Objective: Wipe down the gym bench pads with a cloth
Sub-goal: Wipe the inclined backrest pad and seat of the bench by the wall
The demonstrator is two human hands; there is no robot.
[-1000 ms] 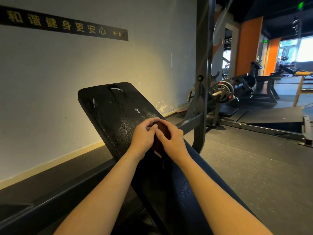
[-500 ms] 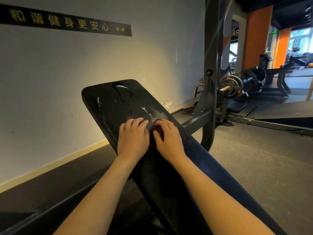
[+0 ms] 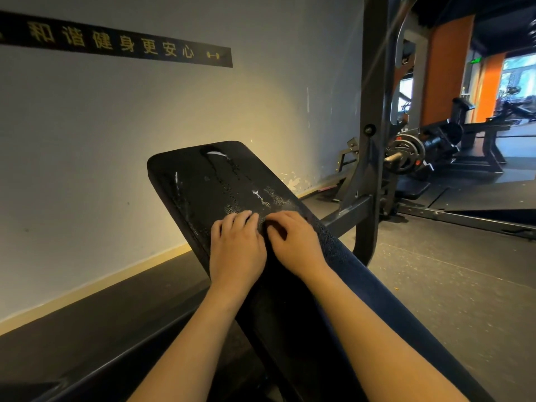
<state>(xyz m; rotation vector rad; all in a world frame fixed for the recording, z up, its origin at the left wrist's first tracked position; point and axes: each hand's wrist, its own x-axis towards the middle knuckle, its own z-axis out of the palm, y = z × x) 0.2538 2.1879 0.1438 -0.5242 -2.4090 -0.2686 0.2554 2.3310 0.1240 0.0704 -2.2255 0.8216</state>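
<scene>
A black, worn bench pad (image 3: 208,181) slopes up and away from me, with wet streaks and droplets on its upper half. Both hands lie side by side on its middle. My left hand (image 3: 236,246) rests palm down on the pad, fingers bent only a little. My right hand (image 3: 294,242) has its fingers curled over a small dark cloth (image 3: 271,227), pressing it on the pad. Only a sliver of the cloth shows between the hands; the rest is hidden under the right fingers.
A grey wall with a black lettered strip (image 3: 116,43) runs along the left. A dark steel rack upright (image 3: 374,111) and its crossbar stand just right of the pad. Weight plates on a bar (image 3: 406,153) and more machines sit farther right on the rubber floor.
Both hands have slid up the pad. The left hand let go of the bunched cloth and flattened onto the pad; the right hand kept the cloth under its fingers.
</scene>
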